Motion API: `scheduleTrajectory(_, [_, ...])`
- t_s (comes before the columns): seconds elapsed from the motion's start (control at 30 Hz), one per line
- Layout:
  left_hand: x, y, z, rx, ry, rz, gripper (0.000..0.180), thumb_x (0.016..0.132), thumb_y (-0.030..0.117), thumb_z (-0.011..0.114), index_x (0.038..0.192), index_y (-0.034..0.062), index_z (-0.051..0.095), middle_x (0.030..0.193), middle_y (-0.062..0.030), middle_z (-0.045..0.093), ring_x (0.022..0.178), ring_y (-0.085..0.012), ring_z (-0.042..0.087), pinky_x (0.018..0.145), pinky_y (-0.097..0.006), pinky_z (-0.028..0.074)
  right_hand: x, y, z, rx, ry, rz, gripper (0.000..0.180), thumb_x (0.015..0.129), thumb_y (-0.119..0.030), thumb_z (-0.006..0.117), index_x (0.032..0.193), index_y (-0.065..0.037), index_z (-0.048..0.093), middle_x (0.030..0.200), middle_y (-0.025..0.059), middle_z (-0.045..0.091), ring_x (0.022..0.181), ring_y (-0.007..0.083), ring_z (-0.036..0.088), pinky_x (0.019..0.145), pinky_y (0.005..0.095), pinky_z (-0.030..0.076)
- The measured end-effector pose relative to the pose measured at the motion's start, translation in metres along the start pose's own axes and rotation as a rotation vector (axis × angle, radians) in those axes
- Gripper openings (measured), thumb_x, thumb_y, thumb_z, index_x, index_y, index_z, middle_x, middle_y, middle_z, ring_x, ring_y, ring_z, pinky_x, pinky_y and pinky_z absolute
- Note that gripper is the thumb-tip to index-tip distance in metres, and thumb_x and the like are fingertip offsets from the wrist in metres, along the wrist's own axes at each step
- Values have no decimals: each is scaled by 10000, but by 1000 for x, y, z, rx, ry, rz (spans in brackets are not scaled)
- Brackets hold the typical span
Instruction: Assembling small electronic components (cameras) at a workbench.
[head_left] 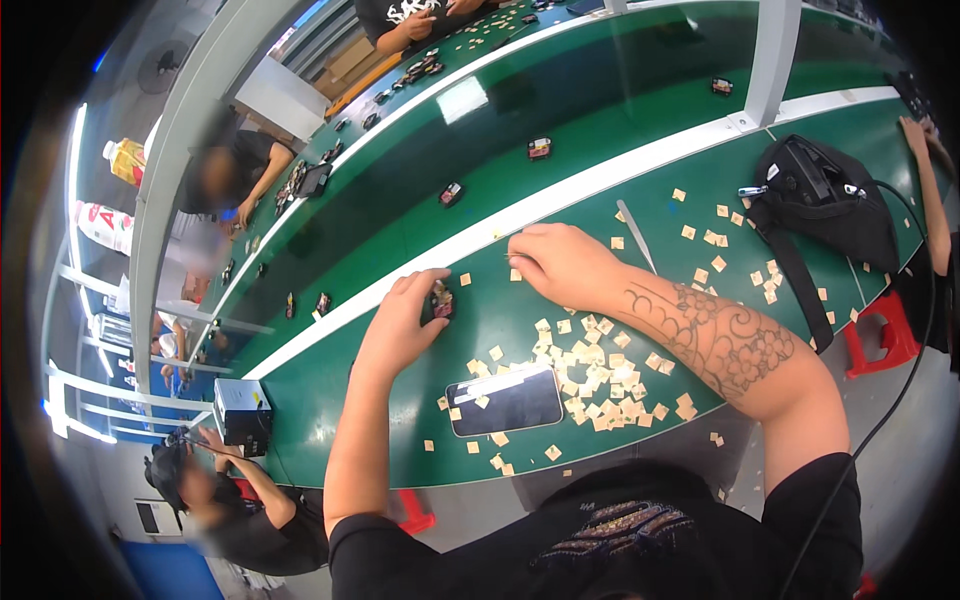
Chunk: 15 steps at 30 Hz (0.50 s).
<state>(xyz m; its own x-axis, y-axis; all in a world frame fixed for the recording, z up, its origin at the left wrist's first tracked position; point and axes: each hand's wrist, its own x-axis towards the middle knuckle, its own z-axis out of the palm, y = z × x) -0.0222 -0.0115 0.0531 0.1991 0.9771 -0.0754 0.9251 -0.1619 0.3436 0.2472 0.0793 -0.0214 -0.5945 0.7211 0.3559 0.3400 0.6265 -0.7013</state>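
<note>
Left hand [397, 318]: small dark device [442, 299] held between part-spread thumb and fingers. Right hand [570, 264]: fingers curled, grip contents indiscernible; square beige chip [516, 275] seen beside fingertips.

Head-worn fisheye looks down at nearby hands [398, 322].

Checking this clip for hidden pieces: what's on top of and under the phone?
Two small tan squares lie on the phone toward its left end. Glare washes out part of its face. Whatever is underneath is covered, so squares there can't be ruled out.
</note>
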Motion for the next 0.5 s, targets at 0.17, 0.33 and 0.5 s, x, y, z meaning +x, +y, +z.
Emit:
scheduleTrajectory(0.17, [14, 31, 26, -255, 8, 103, 732, 807, 12, 849, 1476, 103, 566, 1293, -157, 665, 1224, -343, 636, 1081, -430, 527, -6, -5, -5, 97, -3, -128, 117, 1021, -84, 644, 1111, -36, 701, 1051, 151, 618, 932, 367, 668, 817, 458, 553])
scheduleTrajectory(0.33, [25, 22, 43, -413, 42, 233, 819, 851, -70, 738, 1594, 95, 435, 1448, -152, 567, 1327, -304, 598, 1140, -436, 508, -7, -20, -16, -120, -83, -154, 159, 988, -48, 659, 1140, -63, 699, 1029, 128, 588, 899, 349, 667, 779, 452, 549])
scheduleTrajectory(0.5, [20, 22, 55, -493, 206, 241, 823, 842, -30, 803, 1576, 94, 454, 1362, -152, 589, 1291, -318, 599, 1113, -429, 509, -6, -33, -23, -299, -131, -135, 175, 957, -74, 693, 1130, -96, 674, 1002, 107, 614, 870, 348, 693, 748, 466, 565])
